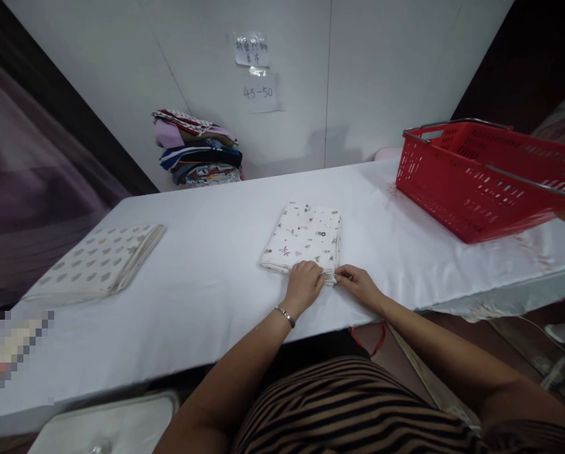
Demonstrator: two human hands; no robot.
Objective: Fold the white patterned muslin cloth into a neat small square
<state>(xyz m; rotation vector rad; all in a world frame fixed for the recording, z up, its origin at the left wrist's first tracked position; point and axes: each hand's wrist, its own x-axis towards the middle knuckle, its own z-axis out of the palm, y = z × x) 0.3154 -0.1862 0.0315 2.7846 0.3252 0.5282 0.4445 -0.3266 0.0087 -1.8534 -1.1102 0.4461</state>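
Note:
A white cloth (306,233) with small scattered prints lies folded in a flat rectangle on the white-covered table, in front of my body. My left hand (305,284) rests on its near edge, fingers curled over the fabric close to the near right corner. At that same corner, my right hand (358,284) pinches the layered edge between thumb and fingers. A bit of the corner shows between the two hands. Part of the near edge is hidden under my left fingers.
Another folded cloth (100,261) with grey shapes lies at the left. A red plastic basket (471,195) with metal handles stands at the right end of the table (207,265). Behind the table is a stack of folded fabrics (200,151) against the wall; paper signs (258,91) hang above.

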